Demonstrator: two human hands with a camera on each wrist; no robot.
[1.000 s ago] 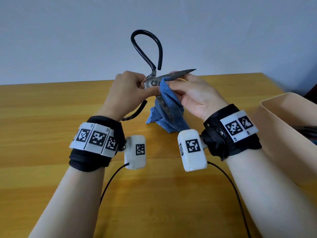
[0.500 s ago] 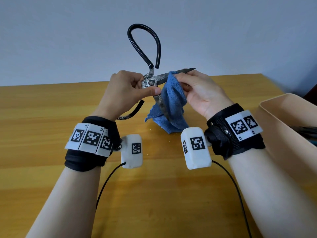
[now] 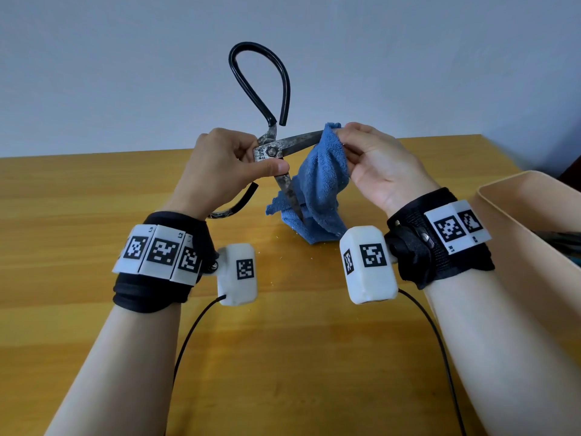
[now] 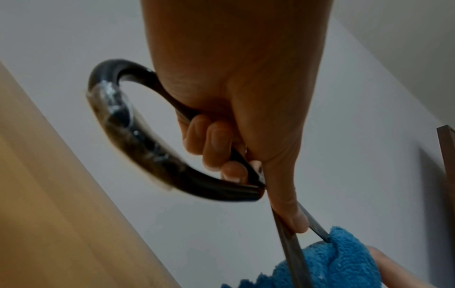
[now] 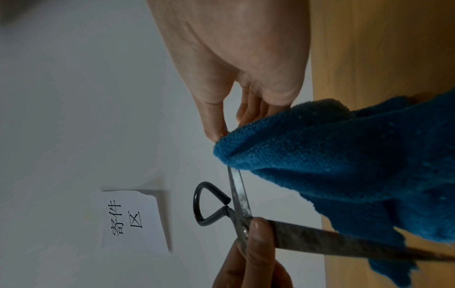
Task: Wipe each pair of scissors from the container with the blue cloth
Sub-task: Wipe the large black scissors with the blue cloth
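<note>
Old metal scissors (image 3: 272, 151) with black loop handles are held up over the table, blades spread apart. My left hand (image 3: 229, 168) grips them at the pivot, thumb on the rivet, its lower fingers curled round the lower handle (image 4: 138, 148). My right hand (image 3: 367, 152) pinches the blue cloth (image 3: 323, 180) over the tip of the upper blade (image 5: 240, 187). The rest of the cloth hangs down to the table behind the lower blade (image 5: 344, 241), which points downward.
A beige container (image 3: 515, 215) stands at the right table edge, with dark scissor handles showing inside. The wooden table (image 3: 283, 357) runs back to a grey wall. A white paper sign (image 5: 130, 220) hangs on the wall. Cables trail from both wrist cameras.
My right hand has slid the cloth outward along the upper blade from near the pivot to its tip, which it now covers. The scissors have risen slightly in my left hand.
</note>
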